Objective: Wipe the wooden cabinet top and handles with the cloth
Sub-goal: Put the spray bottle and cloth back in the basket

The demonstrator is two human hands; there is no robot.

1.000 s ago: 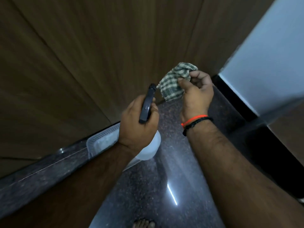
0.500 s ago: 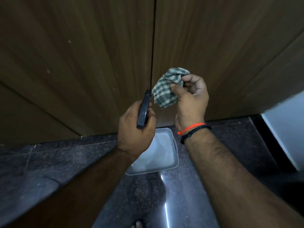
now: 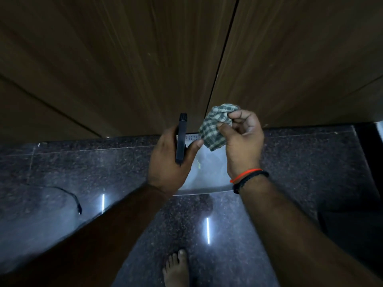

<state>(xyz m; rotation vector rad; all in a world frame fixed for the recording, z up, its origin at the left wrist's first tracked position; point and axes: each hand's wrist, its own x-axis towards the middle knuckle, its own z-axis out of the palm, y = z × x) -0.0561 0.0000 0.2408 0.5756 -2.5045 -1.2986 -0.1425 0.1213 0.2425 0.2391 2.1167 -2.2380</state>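
Note:
A green-and-white checked cloth (image 3: 215, 127) is bunched in my right hand (image 3: 242, 143), pinched between thumb and fingers. My left hand (image 3: 167, 162) grips a slim black phone-like object (image 3: 181, 139) held on edge. Both hands hover close together in front of the dark wooden cabinet doors (image 3: 145, 65). A vertical seam between two doors runs down to just behind the cloth. No handles are visible, and the cabinet top is out of view.
A white plastic tray (image 3: 207, 179) lies on the dark speckled granite floor (image 3: 306, 162) under my hands, against the cabinet base. A black cable (image 3: 70, 195) trails on the floor at left. My bare foot (image 3: 176, 270) shows at the bottom.
The view has swung left and tilted down, so the door seam sits right of centre and more floor shows. Both hands sit lower over the tray, still holding cloth and black object.

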